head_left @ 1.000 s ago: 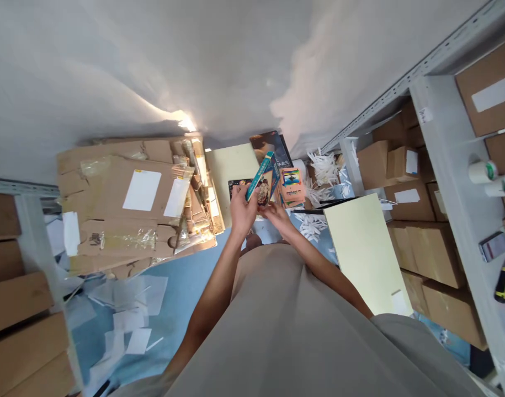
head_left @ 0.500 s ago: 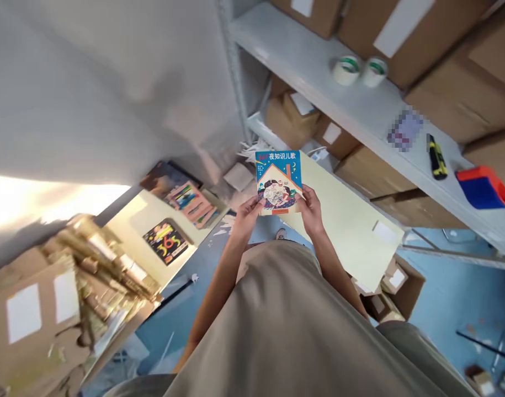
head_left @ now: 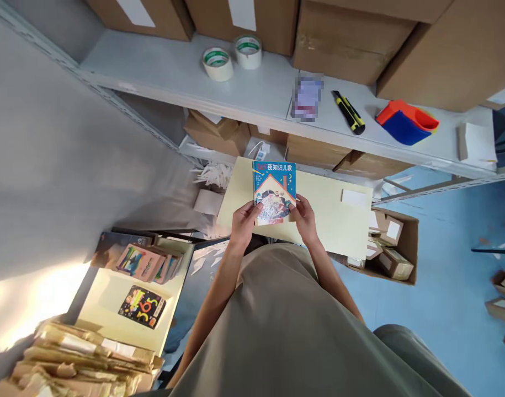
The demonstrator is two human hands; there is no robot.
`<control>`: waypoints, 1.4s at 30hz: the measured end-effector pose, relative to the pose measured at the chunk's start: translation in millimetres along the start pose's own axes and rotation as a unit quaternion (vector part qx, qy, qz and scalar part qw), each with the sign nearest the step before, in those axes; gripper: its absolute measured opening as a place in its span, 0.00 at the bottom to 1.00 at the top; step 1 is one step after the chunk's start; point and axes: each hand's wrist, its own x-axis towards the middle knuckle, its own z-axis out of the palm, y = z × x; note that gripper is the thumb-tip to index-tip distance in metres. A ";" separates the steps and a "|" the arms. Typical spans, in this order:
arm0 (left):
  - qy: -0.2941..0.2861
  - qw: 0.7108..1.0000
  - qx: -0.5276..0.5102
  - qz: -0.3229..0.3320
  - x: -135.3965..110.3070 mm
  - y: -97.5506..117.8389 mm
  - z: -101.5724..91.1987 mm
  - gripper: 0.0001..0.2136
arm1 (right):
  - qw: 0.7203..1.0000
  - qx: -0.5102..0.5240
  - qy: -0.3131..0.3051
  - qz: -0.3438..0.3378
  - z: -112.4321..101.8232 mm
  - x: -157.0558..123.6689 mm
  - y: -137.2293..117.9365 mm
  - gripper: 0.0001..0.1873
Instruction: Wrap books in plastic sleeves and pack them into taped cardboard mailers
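A children's book [head_left: 274, 187] with a blue cover, a drawn house and Chinese lettering is held up between my two hands. My left hand [head_left: 244, 220] grips its lower left edge, thumb on the cover. On the lower right edge, my right hand [head_left: 303, 218] has its thumb on the front and its other fingers mostly behind. The book's face is turned toward me, and behind it lies a pale yellow table [head_left: 330, 212]. A white label sheet [head_left: 354, 197] rests on that table's right part.
Two tape rolls [head_left: 217, 64], a utility knife [head_left: 349, 113] and an orange-blue holder [head_left: 407, 122] sit on the grey shelf [head_left: 153, 71]. Left, a side table [head_left: 101, 298] bears stacked books [head_left: 139, 263], a black book [head_left: 142, 306] and flattened cardboard [head_left: 82, 358]. An open carton [head_left: 412, 248] holds small boxes.
My view has swung to the right, so the shelf and table now lie more level ahead. Both hands still hold the book, now over the table's left part.
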 end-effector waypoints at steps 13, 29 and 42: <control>-0.112 0.945 0.285 0.114 -28.1 -8.7 48.3 0.29 | 0.995 -0.061 0.081 -0.019 20.4 4.3 -43.2 0.35; -0.168 0.978 0.011 -0.126 5.9 20.4 -35.9 0.28 | 0.969 0.162 -0.085 0.167 6.2 -0.6 -24.1 0.37; 0.030 0.982 0.176 0.063 -8.6 7.7 8.2 0.14 | 0.996 0.020 -0.078 0.035 70.7 20.5 -15.8 0.40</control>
